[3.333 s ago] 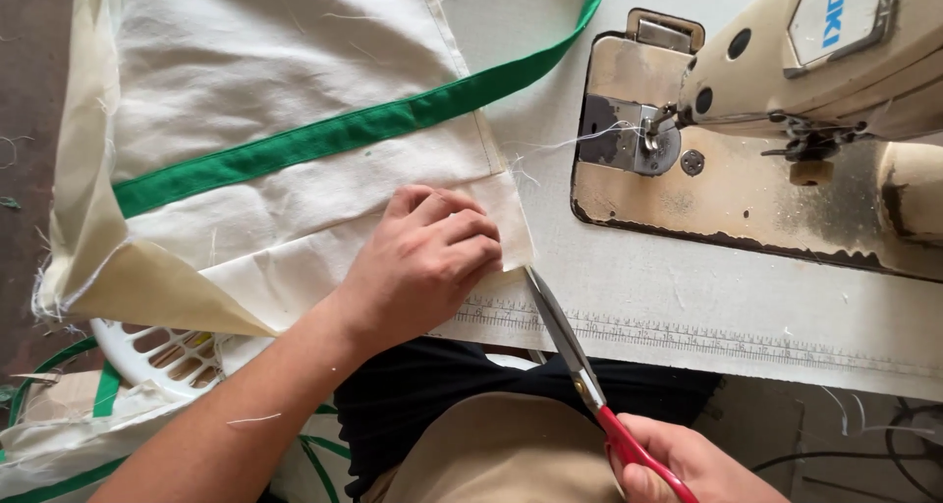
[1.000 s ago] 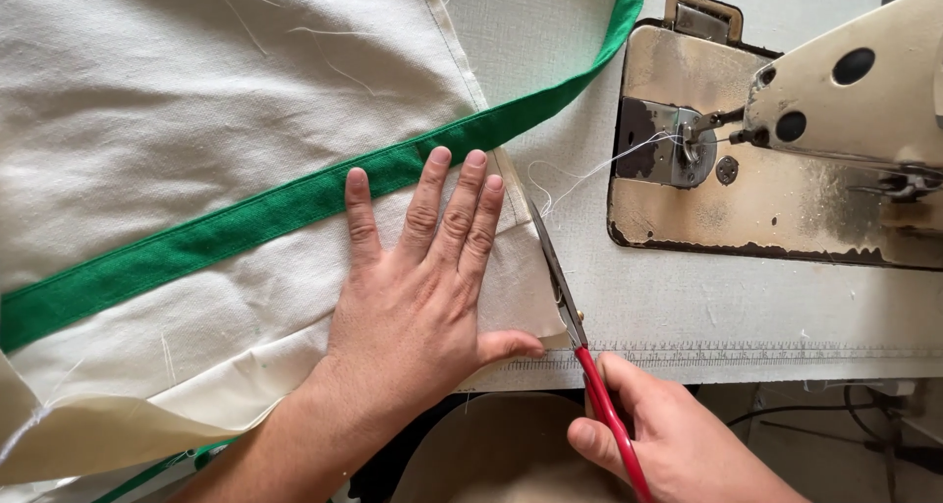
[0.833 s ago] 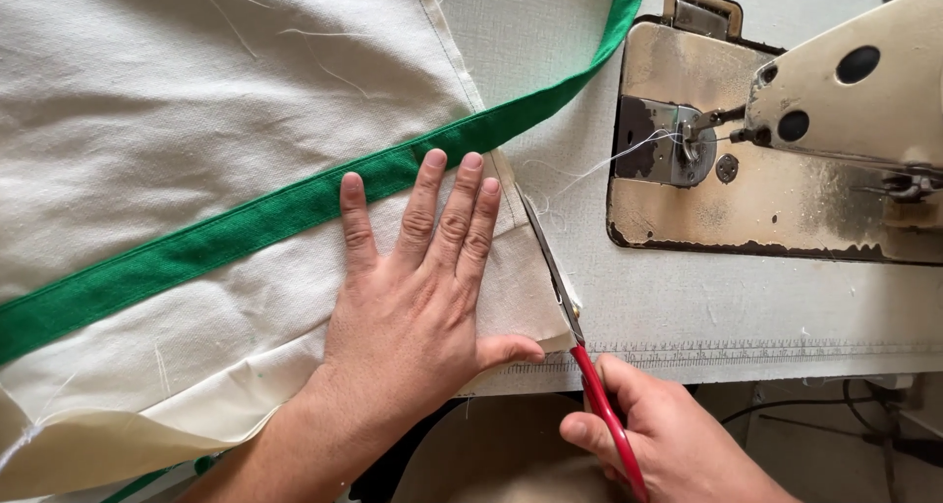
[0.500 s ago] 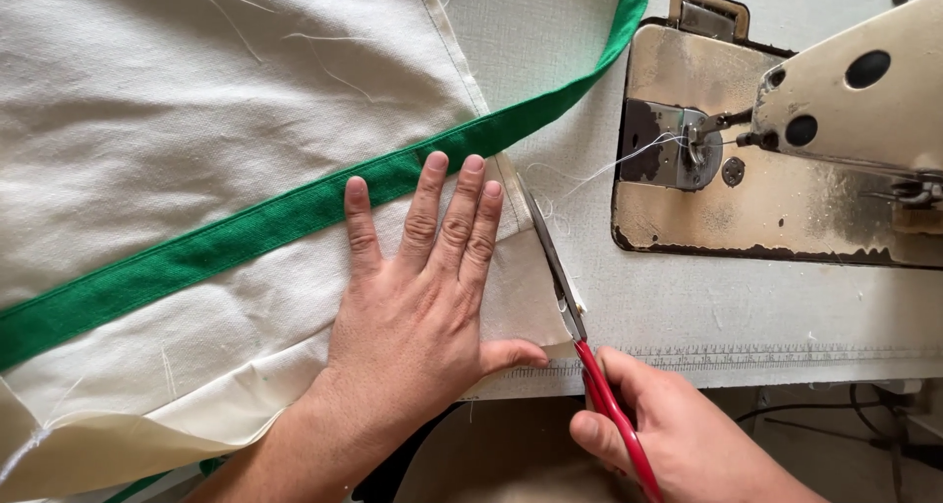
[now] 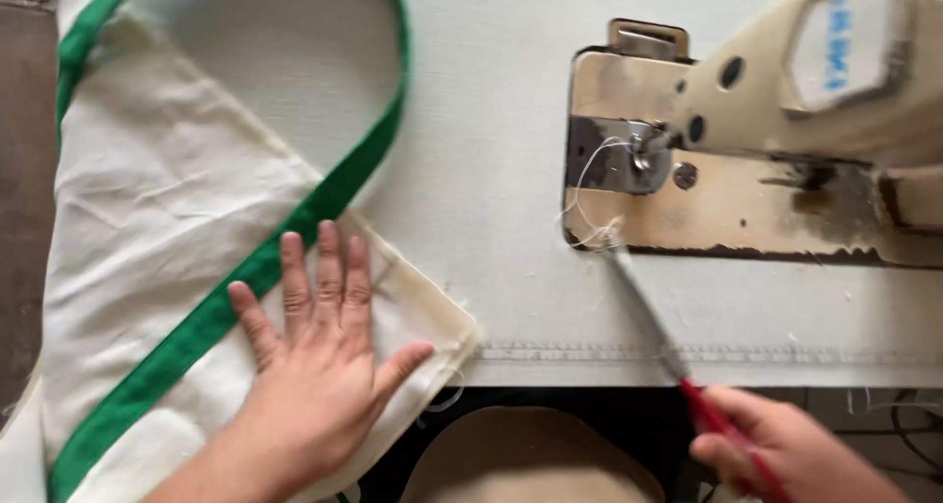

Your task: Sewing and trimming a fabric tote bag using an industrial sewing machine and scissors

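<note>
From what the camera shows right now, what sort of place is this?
Probably a sewing workshop: an industrial sewing machine on a worktable, cream fabric with green binding, and red-handled scissors.

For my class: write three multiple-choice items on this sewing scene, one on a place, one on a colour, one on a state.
1. Where do the scissors' tips point?
A. at the sewing machine's base
B. at the green trim
C. off the table edge

2. What colour are the scissor handles?
A. blue
B. red
C. black

3. How does the left hand lie?
A. closed in a fist
B. lifted off the cloth
C. flat on the cloth, fingers spread

Answers:
1 A, the blades reach up to loose threads by the machine.
2 B, red shows in the right hand.
3 C, the palm presses the cloth beside the green trim.
</note>
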